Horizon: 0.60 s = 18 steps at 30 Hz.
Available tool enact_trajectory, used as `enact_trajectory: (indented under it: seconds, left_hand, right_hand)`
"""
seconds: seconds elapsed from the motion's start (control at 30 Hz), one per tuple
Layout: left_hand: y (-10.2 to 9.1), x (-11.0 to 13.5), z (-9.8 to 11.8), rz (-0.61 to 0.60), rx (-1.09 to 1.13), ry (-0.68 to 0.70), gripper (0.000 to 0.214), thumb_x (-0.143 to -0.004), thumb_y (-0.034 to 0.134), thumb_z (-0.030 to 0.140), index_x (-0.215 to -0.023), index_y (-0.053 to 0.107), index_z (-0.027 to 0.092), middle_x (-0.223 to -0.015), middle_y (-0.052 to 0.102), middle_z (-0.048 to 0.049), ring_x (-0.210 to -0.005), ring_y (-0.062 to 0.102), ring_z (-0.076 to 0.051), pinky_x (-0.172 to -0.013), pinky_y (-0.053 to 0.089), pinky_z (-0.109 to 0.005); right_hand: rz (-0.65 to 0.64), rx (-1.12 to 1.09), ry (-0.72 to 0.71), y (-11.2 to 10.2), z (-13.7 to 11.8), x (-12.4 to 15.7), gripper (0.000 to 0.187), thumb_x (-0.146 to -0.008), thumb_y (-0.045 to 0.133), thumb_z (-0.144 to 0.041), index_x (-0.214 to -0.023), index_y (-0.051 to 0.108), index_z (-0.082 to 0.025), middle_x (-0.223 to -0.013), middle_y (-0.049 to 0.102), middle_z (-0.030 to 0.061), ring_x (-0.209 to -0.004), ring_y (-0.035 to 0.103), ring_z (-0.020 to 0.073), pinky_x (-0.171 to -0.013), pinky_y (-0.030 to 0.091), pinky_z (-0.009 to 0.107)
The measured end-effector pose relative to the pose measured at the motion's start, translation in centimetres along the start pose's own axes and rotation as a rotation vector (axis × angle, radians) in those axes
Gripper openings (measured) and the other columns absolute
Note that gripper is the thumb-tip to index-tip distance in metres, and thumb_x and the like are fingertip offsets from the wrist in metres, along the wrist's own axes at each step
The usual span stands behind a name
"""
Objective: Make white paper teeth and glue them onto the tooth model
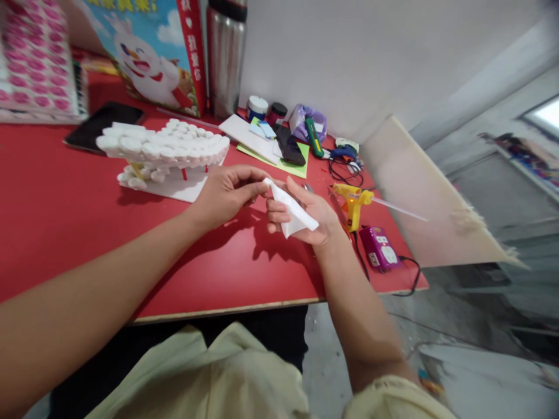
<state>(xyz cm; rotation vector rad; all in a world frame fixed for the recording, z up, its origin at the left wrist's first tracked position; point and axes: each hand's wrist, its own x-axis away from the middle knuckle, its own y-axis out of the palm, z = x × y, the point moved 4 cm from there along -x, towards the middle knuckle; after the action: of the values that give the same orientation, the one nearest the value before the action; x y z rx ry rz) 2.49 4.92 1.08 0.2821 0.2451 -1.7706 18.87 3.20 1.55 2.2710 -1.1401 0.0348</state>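
Observation:
A folded piece of white paper or tissue is held between both hands above the red table. At its upper left tip, the thumb and forefinger of my left hand are pinched together on it. Its lower part lies across the palm of my right hand, whose fingers curl behind and around it. Left of the hands stands a white model with a curved top of rounded, puffy white pieces. Thin red posts show under that top, above a flat white base.
A yellow glue gun and a purple power box with cables sit at right. Behind are a green cutter, small jars, a steel bottle, a dark phone-like slab and a printed box.

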Motion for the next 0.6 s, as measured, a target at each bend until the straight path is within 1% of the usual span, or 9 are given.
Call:
enact_trajectory:
  seconds: [0.03,0.1,0.17,0.23,0.3,0.37,0.43,0.5,0.6]
  left_hand:
    - [0.0,0.0,0.0,0.001,0.004,-0.003,0.014,-0.084,0.079,0.035,-0.085,0.079,0.021,-0.065,0.067,-0.0012,-0.058,0.055,-0.014,-0.057,0.045,-0.028]
    - [0.0,0.0,-0.1,0.008,0.008,-0.010,0.014,-0.083,0.078,0.034,-0.085,0.079,0.020,-0.063,0.065,-0.0010,-0.056,0.053,-0.013,-0.056,0.044,-0.027]
    - [0.1,-0.1,-0.1,0.015,0.009,-0.021,0.015,-0.083,0.077,0.033,-0.084,0.078,0.018,-0.063,0.065,-0.0012,-0.056,0.051,-0.012,-0.055,0.042,-0.026]
    - [0.1,-0.1,0.0,0.025,0.004,-0.033,0.016,-0.083,0.077,0.032,-0.084,0.078,0.017,-0.063,0.065,-0.0012,-0.055,0.050,-0.011,-0.053,0.041,-0.025]
    - [0.1,-0.1,0.0,0.040,-0.003,-0.041,0.016,-0.082,0.077,0.032,-0.085,0.079,0.016,-0.062,0.065,-0.0010,-0.054,0.050,-0.010,-0.052,0.041,-0.024]
    - [0.0,-0.1,-0.1,0.061,-0.004,-0.043,0.017,-0.082,0.078,0.031,-0.087,0.080,0.015,-0.064,0.067,-0.0012,-0.054,0.051,-0.010,-0.053,0.042,-0.024]
    - [0.0,-0.1,-0.1,0.082,-0.004,-0.044,0.018,-0.082,0.078,0.031,-0.088,0.080,0.015,-0.065,0.068,-0.0015,-0.055,0.053,-0.010,-0.054,0.043,-0.024]
    - [0.0,0.0,-0.1,0.098,-0.007,-0.040,0.018,-0.082,0.078,0.030,-0.088,0.080,0.014,-0.066,0.069,-0.0016,-0.055,0.053,-0.010,-0.054,0.044,-0.024]
    - [0.2,0.1,0.1,0.105,-0.017,-0.042,0.018,-0.082,0.078,0.032,-0.084,0.080,0.015,-0.064,0.068,-0.0011,-0.054,0.053,-0.010,-0.054,0.044,-0.023]
  right_hand:
    - [-0.005,-0.032,0.012,0.1,0.0,0.0,0.033,-0.108,0.046,-0.049,-0.106,0.064,-0.022,-0.070,0.048,-0.0053,-0.053,0.044,0.0092,-0.065,0.060,0.031]
    - [-0.013,-0.068,0.023,0.3,0.1,0.2,0.030,-0.109,0.046,-0.045,-0.102,0.063,-0.021,-0.072,0.047,-0.0048,-0.055,0.043,0.0084,-0.062,0.057,0.027]
    - [-0.010,-0.053,-0.003,0.5,0.1,0.2,0.024,-0.106,0.054,-0.041,-0.101,0.064,-0.019,-0.075,0.048,-0.0043,-0.057,0.044,0.0077,-0.060,0.054,0.024]
    - [0.031,0.015,-0.087,0.5,0.1,0.2,0.019,-0.099,0.068,-0.037,-0.104,0.066,-0.019,-0.074,0.048,-0.0053,-0.057,0.044,0.0072,-0.058,0.051,0.022]
    - [0.123,0.130,-0.200,0.2,0.0,0.1,0.029,-0.091,0.078,-0.037,-0.112,0.068,-0.021,-0.073,0.050,-0.0066,-0.057,0.046,0.0073,-0.056,0.049,0.022]
    - [0.251,0.292,-0.310,-0.1,-0.1,0.1,0.038,-0.085,0.083,-0.041,-0.114,0.069,-0.022,-0.074,0.058,-0.0061,-0.056,0.050,0.0079,-0.054,0.047,0.022]
    - [0.393,0.489,-0.405,-0.3,-0.3,0.2,0.034,-0.085,0.082,-0.044,-0.105,0.069,-0.020,-0.073,0.064,-0.0040,-0.056,0.055,0.0091,-0.052,0.044,0.023]
    - [0.534,0.696,-0.502,-0.3,-0.6,0.6,0.028,-0.089,0.077,-0.045,-0.093,0.068,-0.019,-0.068,0.064,-0.0030,-0.055,0.056,0.0100,-0.051,0.042,0.024]
    - [0.673,0.988,-0.662,0.3,-0.8,1.2,0.021,-0.093,0.072,-0.038,-0.084,0.067,-0.019,-0.066,0.064,-0.0024,-0.057,0.055,0.0106,-0.054,0.040,0.025]
